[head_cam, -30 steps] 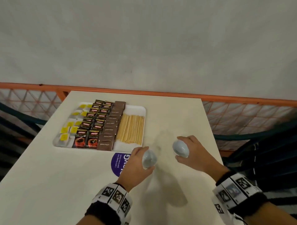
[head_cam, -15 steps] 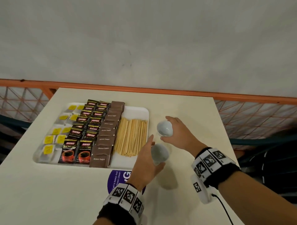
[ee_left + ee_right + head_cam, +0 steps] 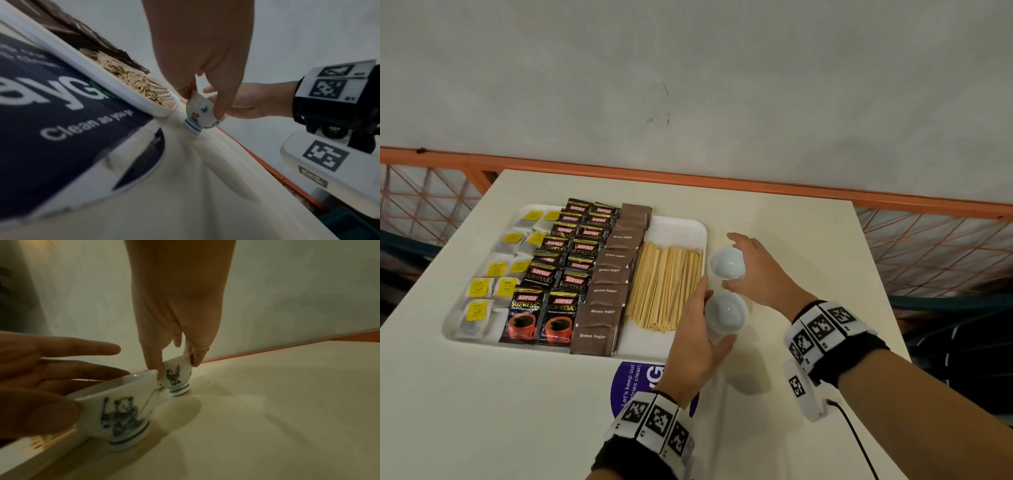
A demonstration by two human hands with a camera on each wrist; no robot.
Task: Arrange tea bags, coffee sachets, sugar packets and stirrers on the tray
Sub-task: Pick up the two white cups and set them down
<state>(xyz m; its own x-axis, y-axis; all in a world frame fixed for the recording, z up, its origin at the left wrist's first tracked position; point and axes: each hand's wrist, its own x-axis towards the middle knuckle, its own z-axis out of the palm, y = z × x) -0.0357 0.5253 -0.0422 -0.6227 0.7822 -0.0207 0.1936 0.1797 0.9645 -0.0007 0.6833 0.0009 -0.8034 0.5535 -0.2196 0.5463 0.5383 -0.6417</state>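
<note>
A white tray (image 3: 683,228) lies on the left of the table. It holds rows of yellow-tagged tea bags (image 3: 479,287), Kopiko coffee sachets (image 3: 558,274), brown sugar packets (image 3: 606,291) and a bundle of wooden stirrers (image 3: 667,284). Just right of the tray stand two small white cups with blue figures. My left hand (image 3: 697,329) grips the near cup (image 3: 726,313) (image 3: 119,410) between thumb and fingers. My right hand (image 3: 760,274) pinches the far cup (image 3: 726,263) (image 3: 176,374) by its rim. Both cup feet sit at the table top.
A round purple sticker (image 3: 633,380) lies on the table (image 3: 791,222) below the tray. An orange rail (image 3: 756,186) with mesh runs behind the table under a grey wall. The table's right edge is near my right forearm.
Both hands have carried the cups forward and left, from the near middle of the table to the tray's right edge. The cups now stand one behind the other.
</note>
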